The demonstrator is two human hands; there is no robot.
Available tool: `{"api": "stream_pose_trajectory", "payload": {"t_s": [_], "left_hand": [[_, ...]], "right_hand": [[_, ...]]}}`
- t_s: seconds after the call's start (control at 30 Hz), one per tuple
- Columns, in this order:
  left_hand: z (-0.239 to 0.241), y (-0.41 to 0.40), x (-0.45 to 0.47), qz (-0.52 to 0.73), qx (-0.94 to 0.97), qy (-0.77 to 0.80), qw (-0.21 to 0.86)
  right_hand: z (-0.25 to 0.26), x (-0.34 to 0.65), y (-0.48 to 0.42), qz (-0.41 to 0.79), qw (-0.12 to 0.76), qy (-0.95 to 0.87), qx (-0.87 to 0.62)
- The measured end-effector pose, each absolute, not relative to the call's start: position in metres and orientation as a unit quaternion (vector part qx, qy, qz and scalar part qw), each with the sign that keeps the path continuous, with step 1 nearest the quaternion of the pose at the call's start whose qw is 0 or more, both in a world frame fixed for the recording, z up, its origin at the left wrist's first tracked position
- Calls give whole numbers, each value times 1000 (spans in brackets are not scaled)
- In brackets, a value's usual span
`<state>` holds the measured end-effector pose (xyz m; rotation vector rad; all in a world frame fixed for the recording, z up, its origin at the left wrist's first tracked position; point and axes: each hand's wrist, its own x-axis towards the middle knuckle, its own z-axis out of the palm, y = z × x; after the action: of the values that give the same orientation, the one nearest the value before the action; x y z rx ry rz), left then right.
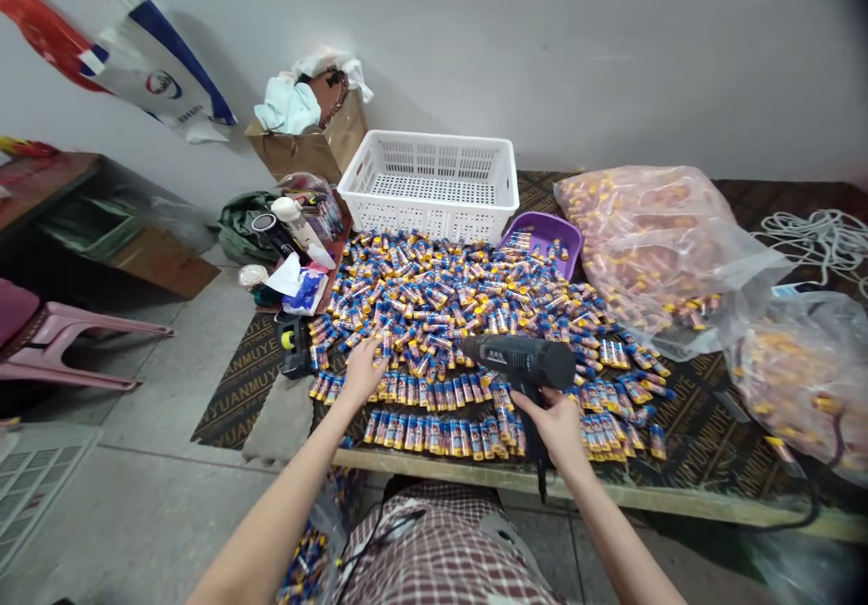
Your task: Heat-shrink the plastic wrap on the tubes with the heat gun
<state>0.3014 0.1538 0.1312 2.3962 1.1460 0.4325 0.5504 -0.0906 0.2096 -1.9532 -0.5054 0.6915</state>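
My right hand (552,420) is wrapped round the handle of a black heat gun (522,358), whose nozzle points left over the heap. Many small tubes (434,297) with blue tops, yellow ends and printed sleeves lie piled on the table. At the left part of the pile, my left hand (364,370) has its fingers bent and closed at a small tube (386,345); the fingertips are partly hidden. Closer to me, more tubes (434,435) stand side by side in rows along the table's front edge.
Behind the heap are a white plastic basket (427,212) and a purple tray (573,239) with some tubes. Clear bags of tubes (644,234) stand at the right, near a coiled white cord (814,234). A black tape dispenser (293,347) is at the left edge.
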Motion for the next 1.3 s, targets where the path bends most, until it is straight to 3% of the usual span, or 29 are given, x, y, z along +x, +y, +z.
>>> {"api": "stream_pose_trajectory", "payload": {"t_s": [0.2,0.37,0.63,0.87,1.13,1.3], "left_hand": [[103,97,185,146,802,519,257],[88,66,141,154,740,584,297],[79,51,140,141,719,583,351],[87,63,158,148,717,554,397],[84,65,148,121,710,564,405],[80,62,142,117,703,557,428]], "right_hand": [[210,547,-33,258,441,-286,-811],[215,528,-20,270,414,-322,-807],[222,513,-48,242,390,-304,-835],[237,514,-24,223,466,-289,-806],[236,509,-86,351,337,-353,-799],[224,518,-125,305,309,-279,-856]]}}
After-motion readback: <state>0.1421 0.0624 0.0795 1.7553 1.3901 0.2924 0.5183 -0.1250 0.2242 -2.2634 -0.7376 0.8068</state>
